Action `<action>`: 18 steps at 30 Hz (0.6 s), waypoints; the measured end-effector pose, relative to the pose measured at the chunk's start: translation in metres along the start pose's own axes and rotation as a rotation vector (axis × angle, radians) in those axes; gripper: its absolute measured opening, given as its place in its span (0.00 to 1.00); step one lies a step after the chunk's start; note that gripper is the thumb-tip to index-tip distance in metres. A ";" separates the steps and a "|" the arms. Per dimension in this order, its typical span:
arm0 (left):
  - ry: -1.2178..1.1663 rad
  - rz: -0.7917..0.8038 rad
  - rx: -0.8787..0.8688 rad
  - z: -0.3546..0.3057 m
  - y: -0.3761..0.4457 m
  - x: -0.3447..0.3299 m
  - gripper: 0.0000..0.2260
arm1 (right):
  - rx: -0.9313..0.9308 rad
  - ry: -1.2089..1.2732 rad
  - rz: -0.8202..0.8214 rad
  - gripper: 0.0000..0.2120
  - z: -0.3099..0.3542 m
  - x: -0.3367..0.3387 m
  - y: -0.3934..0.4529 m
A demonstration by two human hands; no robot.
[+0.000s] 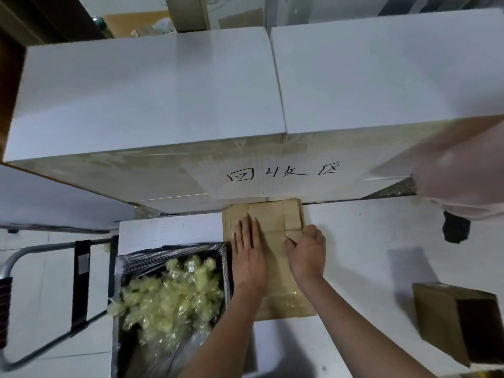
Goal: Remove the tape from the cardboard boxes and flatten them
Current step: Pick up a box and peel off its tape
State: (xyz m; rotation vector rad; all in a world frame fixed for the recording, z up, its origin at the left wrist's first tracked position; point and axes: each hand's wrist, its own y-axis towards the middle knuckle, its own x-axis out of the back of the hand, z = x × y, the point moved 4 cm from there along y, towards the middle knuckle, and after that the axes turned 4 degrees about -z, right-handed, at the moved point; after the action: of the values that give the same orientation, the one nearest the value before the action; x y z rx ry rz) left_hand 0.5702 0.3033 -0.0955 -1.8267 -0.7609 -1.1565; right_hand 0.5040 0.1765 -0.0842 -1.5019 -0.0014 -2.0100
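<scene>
A flattened brown cardboard box lies on the white table, its far end against a big white box. My left hand presses flat on its left part with straight fingers. My right hand rests on the right part with fingers curled over a flap edge. An opened brown cardboard box stands at the table's right edge.
Two large white boxes fill the far side; a label with handwritten characters hangs on their front. A black bin lined with film holds several balls of yellowish tape at left. A metal frame stands further left.
</scene>
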 end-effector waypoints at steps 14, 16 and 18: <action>-0.006 -0.130 -0.052 0.013 0.006 -0.039 0.29 | 0.675 -0.377 -0.028 0.29 -0.001 -0.058 -0.011; -0.007 -0.140 -0.052 0.013 0.008 -0.043 0.29 | 0.670 -0.379 -0.027 0.30 -0.003 -0.061 -0.008; 0.004 -0.139 -0.051 0.014 0.008 -0.045 0.29 | 0.675 -0.392 -0.026 0.30 -0.005 -0.064 -0.008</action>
State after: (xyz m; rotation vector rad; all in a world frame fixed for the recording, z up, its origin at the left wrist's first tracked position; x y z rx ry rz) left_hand 0.5649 0.3089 -0.1431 -1.8364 -0.8749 -1.2788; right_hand 0.5061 0.2109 -0.1387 -1.3981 -0.7800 -1.4715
